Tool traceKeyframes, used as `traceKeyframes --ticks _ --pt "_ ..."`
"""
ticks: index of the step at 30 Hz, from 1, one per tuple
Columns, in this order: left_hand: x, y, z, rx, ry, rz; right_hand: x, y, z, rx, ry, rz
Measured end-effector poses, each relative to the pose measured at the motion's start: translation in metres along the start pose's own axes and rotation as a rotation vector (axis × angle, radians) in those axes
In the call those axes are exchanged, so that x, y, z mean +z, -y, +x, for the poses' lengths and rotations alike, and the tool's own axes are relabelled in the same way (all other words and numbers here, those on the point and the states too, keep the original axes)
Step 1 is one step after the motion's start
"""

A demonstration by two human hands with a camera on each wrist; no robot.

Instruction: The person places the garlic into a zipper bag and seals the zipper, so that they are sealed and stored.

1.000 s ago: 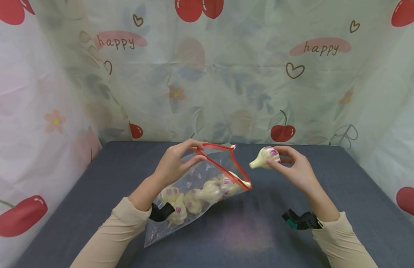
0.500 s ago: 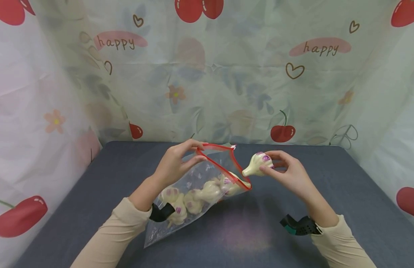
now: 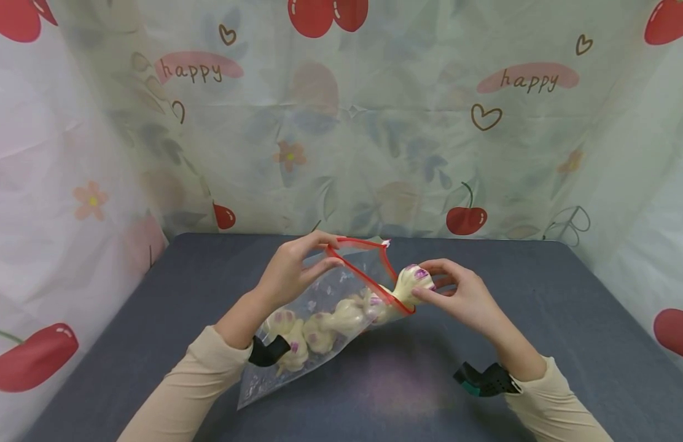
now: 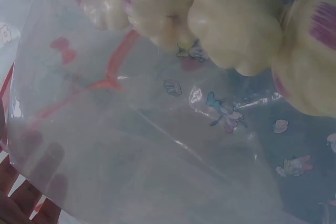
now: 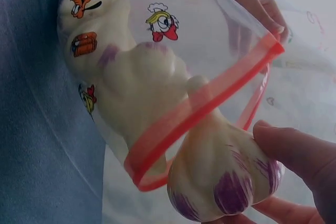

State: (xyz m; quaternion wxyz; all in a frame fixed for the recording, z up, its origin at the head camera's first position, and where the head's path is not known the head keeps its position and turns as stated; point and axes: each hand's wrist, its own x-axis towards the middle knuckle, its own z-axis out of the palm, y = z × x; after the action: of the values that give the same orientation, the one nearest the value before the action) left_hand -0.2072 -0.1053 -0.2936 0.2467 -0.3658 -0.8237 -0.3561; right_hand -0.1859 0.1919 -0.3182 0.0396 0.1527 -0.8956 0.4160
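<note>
A clear zip bag (image 3: 319, 279) with a red-edged mouth leans across the middle of the table, its mouth spread toward the right. My left hand (image 3: 292, 264) pinches the upper corner of that red edge. Several garlic bulbs (image 4: 236, 19) lie along the lower side inside the bag. My right hand (image 3: 460, 294) grips another garlic bulb (image 5: 226, 171), white with purple streaks, between thumb and fingers. In the right wrist view its stem end reaches past the red edge into the mouth, while its round end stays outside.
A dark grey table (image 3: 540, 307) lies under both arms. Behind and beside it hangs a patterned curtain (image 3: 352, 153) with cherries and lettering. A thin looped cord (image 3: 568, 224) shows near the back right edge of the table.
My right hand has moved left and down with its garlic bulb, from beside the bag to the mouth, and the stem now points inside. My left hand has barely moved.
</note>
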Motion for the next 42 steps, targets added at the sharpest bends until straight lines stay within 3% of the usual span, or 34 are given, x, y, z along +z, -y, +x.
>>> traceKeyframes --ticks 18,27,42 --pt "0.002 -0.001 0.000 0.028 0.007 0.010 0.016 0.018 0.007 -0.065 0.040 0.036" --pt "0.003 0.000 0.000 0.022 0.011 0.004 0.021 0.028 0.015 -0.094 0.074 0.107" --pt "0.003 -0.001 0.002 0.003 0.023 0.002 0.030 0.030 0.030 -0.138 0.119 0.123"
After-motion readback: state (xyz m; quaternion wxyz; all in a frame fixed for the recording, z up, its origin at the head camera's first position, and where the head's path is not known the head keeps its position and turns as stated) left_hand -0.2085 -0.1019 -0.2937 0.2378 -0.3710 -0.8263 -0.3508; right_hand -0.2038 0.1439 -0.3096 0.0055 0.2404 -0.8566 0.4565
